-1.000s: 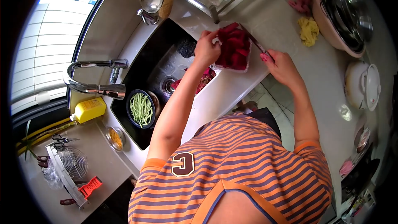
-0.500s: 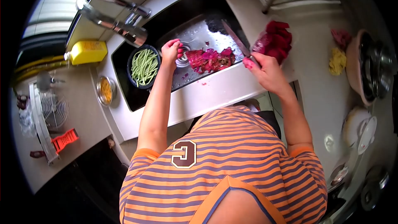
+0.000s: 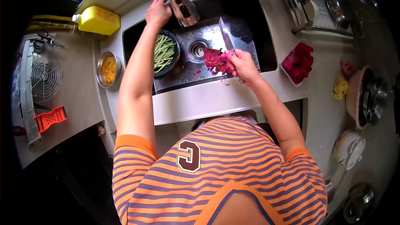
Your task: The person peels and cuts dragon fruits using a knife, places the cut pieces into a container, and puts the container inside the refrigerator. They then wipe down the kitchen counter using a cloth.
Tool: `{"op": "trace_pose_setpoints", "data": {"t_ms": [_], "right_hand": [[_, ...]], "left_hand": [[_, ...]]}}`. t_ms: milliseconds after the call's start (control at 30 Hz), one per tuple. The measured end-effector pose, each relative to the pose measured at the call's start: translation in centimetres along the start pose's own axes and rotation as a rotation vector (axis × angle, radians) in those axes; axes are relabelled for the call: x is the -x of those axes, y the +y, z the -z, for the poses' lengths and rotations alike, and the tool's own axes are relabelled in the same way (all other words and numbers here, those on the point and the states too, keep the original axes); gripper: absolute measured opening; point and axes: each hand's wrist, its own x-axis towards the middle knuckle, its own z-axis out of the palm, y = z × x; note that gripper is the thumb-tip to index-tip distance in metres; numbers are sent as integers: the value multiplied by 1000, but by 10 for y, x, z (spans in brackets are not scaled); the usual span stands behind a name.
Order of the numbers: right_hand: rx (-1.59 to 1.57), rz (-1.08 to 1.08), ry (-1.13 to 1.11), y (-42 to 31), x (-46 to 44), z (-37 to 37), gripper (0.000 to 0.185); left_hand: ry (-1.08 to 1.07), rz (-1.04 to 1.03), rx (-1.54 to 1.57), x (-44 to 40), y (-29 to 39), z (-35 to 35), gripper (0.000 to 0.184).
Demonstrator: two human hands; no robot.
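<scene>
My left hand [image 3: 158, 13] is at the faucet [image 3: 183, 6], its curled fingers around the lever beside the spout; the fingertips are partly hidden. A knife [image 3: 226, 33] is gripped in my right hand [image 3: 246, 67], blade pointing away from me over the sink [image 3: 175, 84]. Just under that hand lie dark red peelings [image 3: 214, 60], some touching its fingers. Beneath my left forearm, a dark round bowl [image 3: 178, 52] of green beans [image 3: 163, 52] stands in the sink, partly covered by the arm. The drain [image 3: 198, 51] shows between bowl and peelings.
A clear container of red chunks [image 3: 298, 63] stands right of the sink. To the left are a metal bowl of orange food [image 3: 109, 68], a yellow bottle [image 3: 98, 20], scissors [image 3: 45, 39] and an orange grater [image 3: 51, 118]. Stacked basins [image 3: 364, 96] stand far right.
My left hand has gone from above the drain up to the faucet. My right hand, still holding the knife, has moved left from beside the red chunks to the peelings. The view has shifted.
</scene>
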Motion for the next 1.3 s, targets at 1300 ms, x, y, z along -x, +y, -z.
{"op": "trace_pose_setpoints", "data": {"t_ms": [1300], "right_hand": [[-437, -472, -326, 9, -35, 9, 35]], "left_hand": [[-998, 757, 2161, 133, 57, -101, 20]]}}
